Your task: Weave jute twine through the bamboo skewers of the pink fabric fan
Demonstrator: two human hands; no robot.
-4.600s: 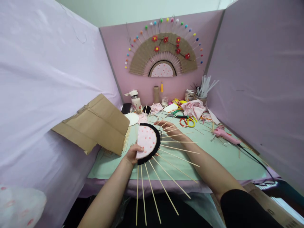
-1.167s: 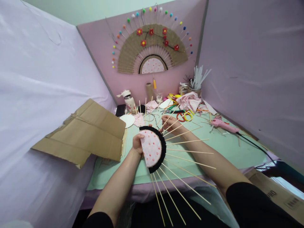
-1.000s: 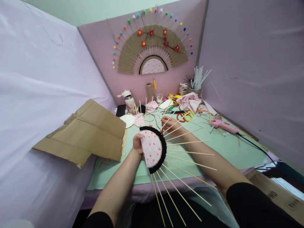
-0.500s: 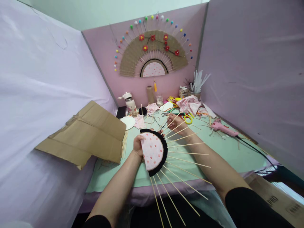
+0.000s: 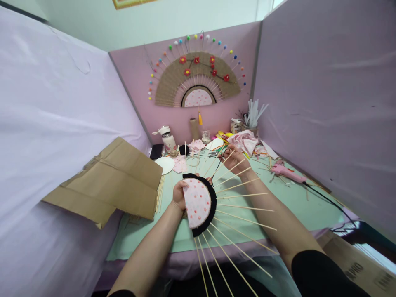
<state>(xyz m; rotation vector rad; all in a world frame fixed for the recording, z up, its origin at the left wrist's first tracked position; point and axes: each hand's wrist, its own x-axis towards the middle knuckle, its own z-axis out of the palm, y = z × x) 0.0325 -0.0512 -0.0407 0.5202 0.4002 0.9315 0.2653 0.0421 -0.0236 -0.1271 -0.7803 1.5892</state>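
Note:
My left hand [image 5: 180,194] grips the straight edge of a half-round fan base [image 5: 197,202], thumb in front and the other fingers mostly behind. Pink spotted cloth covers its face, and a black band [image 5: 213,202] runs round the curve. Thin wooden sticks [image 5: 244,207] fan out from that band. Beyond the upper sticks, my right hand [image 5: 235,159] pinches a black cord [image 5: 217,163], which runs down to the fan's curved edge near several sticks. Some of the right fingers are hidden behind the sticks.
A finished fan [image 5: 198,78] hangs on the back panel. Folded cardboard [image 5: 114,181] leans at left. On the table are a pink glue gun [image 5: 287,173], pink cloth scraps [image 5: 243,142], a white bottle [image 5: 168,140], a black yarn ball [image 5: 184,149] and a jar of white strips [image 5: 252,119].
My right hand has moved outward from the fan, drawing out a longer stretch of black cord. The left hand still holds the fan base. The camera view has tilted up slightly.

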